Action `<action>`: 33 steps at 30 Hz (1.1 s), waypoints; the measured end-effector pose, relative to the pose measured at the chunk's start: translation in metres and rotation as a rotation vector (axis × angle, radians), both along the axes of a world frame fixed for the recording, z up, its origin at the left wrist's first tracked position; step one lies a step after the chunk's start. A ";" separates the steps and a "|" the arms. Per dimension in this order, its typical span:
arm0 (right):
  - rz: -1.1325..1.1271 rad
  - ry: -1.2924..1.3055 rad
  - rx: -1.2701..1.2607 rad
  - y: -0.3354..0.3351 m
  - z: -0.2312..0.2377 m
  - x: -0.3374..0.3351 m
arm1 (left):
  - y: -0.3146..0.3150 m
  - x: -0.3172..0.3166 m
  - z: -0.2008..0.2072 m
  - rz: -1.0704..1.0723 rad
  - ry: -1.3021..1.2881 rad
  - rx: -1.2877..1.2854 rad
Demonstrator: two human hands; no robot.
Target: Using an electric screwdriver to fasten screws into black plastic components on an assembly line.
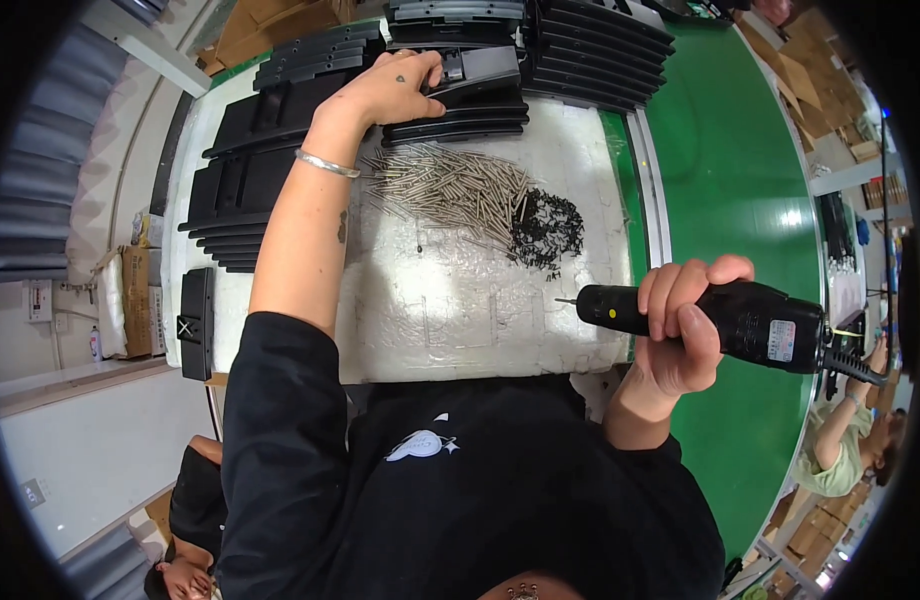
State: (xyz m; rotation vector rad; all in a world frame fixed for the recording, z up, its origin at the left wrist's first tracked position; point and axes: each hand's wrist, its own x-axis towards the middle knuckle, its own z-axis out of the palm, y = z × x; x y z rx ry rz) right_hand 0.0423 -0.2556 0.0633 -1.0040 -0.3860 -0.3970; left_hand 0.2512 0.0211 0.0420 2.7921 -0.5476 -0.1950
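Note:
My right hand (685,325) is wrapped round a black electric screwdriver (765,325), whose thin bit points left over the edge of the white foam-like pad (420,320). At the far side, my left hand (395,88) has its fingers and thumb at the left end of a black panel (490,65) on top of a stack; the fingertips are partly hidden against it. Below that hand lies a heap of slim metal pins (450,190). A pile of small black screws (548,230) adjoins the pins on their right.
Stacks of black panels stand along the left side (245,180) and at the far right (600,50) of the pad. A single black part (196,325) lies at the near left corner. A green table surface (740,180) extends to the right. Two people are nearby.

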 end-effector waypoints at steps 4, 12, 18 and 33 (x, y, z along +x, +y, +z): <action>-0.011 -0.001 0.011 -0.001 -0.001 -0.004 | -0.001 0.003 -0.001 0.063 -0.039 -0.083; -0.015 0.009 0.004 -0.005 0.001 -0.005 | 0.004 0.018 -0.012 -0.008 -0.099 -0.099; 0.023 -0.040 -0.012 -0.001 0.002 0.008 | -0.009 -0.019 0.039 0.052 -0.266 0.024; -0.165 0.050 -0.032 -0.010 -0.030 0.019 | -0.022 -0.258 -0.040 -0.022 0.039 -0.340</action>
